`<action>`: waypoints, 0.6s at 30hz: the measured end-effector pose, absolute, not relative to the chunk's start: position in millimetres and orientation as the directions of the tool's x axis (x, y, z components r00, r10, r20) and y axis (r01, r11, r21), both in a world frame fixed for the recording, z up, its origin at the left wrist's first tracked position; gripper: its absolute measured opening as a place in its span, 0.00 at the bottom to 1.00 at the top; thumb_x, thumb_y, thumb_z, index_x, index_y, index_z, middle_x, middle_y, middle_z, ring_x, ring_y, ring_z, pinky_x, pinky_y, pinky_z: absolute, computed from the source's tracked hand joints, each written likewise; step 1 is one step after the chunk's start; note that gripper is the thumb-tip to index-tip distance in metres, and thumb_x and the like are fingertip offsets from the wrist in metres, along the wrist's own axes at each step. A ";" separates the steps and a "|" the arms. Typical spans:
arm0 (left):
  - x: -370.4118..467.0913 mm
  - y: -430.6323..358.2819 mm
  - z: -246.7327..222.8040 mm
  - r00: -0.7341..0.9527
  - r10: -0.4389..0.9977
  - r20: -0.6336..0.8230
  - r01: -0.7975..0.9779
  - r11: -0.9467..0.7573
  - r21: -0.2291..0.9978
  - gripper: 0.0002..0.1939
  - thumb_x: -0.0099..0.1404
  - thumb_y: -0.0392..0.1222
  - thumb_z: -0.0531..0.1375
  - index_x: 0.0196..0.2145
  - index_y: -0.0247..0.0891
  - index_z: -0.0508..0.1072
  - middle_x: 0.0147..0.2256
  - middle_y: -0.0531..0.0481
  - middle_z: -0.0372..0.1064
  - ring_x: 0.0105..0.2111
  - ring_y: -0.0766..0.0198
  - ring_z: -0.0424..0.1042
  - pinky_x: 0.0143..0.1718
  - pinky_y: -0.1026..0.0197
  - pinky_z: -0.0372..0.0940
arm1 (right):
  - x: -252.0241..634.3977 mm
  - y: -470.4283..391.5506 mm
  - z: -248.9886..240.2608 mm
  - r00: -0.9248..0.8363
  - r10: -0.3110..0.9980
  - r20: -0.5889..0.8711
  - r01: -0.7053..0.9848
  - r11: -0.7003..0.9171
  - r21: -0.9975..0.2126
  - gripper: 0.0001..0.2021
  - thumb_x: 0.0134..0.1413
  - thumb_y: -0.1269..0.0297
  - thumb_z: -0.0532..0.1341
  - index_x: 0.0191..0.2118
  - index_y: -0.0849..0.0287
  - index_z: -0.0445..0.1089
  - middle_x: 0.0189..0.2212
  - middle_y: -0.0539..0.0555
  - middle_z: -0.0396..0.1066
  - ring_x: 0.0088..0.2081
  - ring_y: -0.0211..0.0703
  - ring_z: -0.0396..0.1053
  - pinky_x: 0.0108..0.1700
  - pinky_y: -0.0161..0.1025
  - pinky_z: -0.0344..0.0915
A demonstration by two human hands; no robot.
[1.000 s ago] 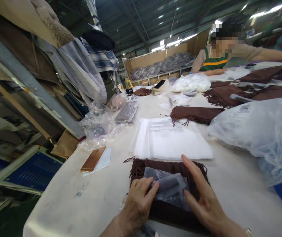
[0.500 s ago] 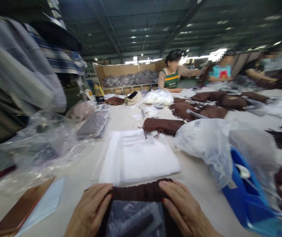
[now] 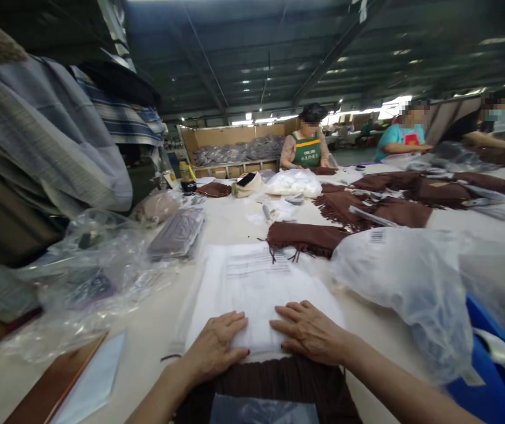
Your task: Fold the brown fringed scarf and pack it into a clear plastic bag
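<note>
My left hand (image 3: 221, 343) lies on the near left part of a stack of white plastic bags (image 3: 261, 282), its fingers stretched forward. On the near right part of the same stack rests my right hand (image 3: 308, 333), palm down with fingers spread. Just below both hands is a folded dark brown cloth (image 3: 279, 380), partly cut off by the bottom edge. A clear plastic packet (image 3: 261, 410) lies on that cloth. Beyond the stack sits a rolled brown fringed scarf (image 3: 308, 235).
Clear plastic bags (image 3: 97, 271) and a packed grey item (image 3: 177, 232) are on the left. A blue bin (image 3: 477, 383) with a translucent bag (image 3: 394, 282) over its side stands right. More brown scarves (image 3: 438, 194) lie farther back. A co-worker in a green apron (image 3: 308, 150) works across the table.
Both hands have left the sides of the brown cloth and moved forward onto the white bags. My view has shifted slightly, and the co-worker's outstretched arm has come back in.
</note>
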State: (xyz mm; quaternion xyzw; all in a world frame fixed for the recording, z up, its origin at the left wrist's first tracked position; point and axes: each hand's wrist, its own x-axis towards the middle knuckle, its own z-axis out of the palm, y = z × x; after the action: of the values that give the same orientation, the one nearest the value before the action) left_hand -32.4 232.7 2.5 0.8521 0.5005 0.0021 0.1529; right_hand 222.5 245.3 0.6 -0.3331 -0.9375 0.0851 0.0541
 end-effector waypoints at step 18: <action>-28.3 264.9 -0.5 0.471 0.872 -0.132 0.865 -0.427 0.263 0.12 0.65 0.41 0.52 0.45 0.40 0.69 0.42 0.46 0.72 0.44 0.56 0.70 0.46 0.56 0.63 | 220.2 291.7 -26.6 -0.587 0.806 0.078 0.592 0.494 -0.637 0.18 0.60 0.58 0.48 0.39 0.56 0.74 0.38 0.55 0.75 0.39 0.43 0.71 0.43 0.40 0.67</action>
State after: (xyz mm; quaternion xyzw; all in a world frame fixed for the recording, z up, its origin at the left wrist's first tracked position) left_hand -28.3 264.9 -0.5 0.8447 0.5141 0.0121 0.1484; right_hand 220.2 291.7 -26.6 -0.4142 -0.8437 0.2859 0.1868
